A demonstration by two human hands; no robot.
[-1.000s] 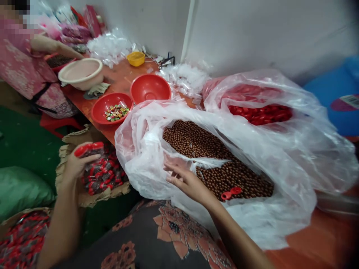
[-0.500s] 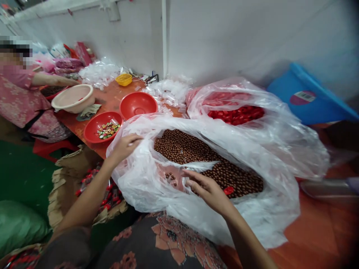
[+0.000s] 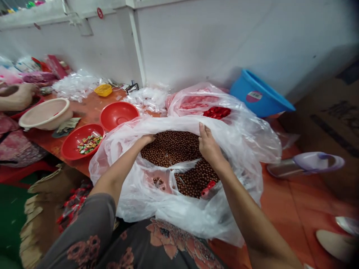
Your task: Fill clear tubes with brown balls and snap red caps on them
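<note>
A large clear plastic bag [image 3: 182,218] lies spread on the table before me, full of small round brown beads [image 3: 174,145]. At its left far rim my left hand [image 3: 146,141] is closed on the plastic, its fingertips partly hidden. My right hand [image 3: 209,146] pinches the far right rim, thumb and fingers on the film. Between the hands the opening shows the beads, with a fold of plastic across them. Near the front right of the beads sits a small red plastic piece [image 3: 208,189]. A few loose beads [image 3: 159,182] rest on a bare patch at the left.
Left of the bag are a red bowl of small colourful pieces [image 3: 84,142], another red bowl [image 3: 119,114] and a cream basin [image 3: 46,114]. Behind it lies a bag of red pieces [image 3: 217,112], beside a blue tub [image 3: 259,95]. A purple-lidded bottle [image 3: 305,164] lies at right.
My left hand has moved onto the bag's far left rim. My right hand has gone from above the beads to the far right rim. The view has turned rightward.
</note>
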